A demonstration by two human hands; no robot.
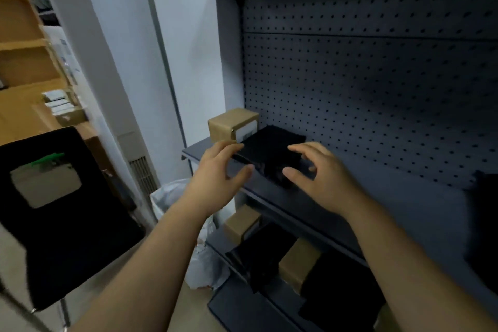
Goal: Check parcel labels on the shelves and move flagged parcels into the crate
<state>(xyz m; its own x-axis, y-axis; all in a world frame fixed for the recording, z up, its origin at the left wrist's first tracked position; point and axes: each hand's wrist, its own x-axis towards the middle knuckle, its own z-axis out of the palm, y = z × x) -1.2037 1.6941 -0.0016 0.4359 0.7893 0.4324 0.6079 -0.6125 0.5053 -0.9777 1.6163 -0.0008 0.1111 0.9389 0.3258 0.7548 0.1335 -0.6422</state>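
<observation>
Left hand, right hand, flat black parcel

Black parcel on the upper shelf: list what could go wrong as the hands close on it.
1. The black parcel lies near the front edge of the shelf; left hand and right hand are open, so a nudge might tip it off.
2. It lies beside the brown box; lifting may shift that.
3. No label shows on its dark top; a flag could be missed.

Black parcel flat at shelf edge — brown labelled box just behind.
</observation>
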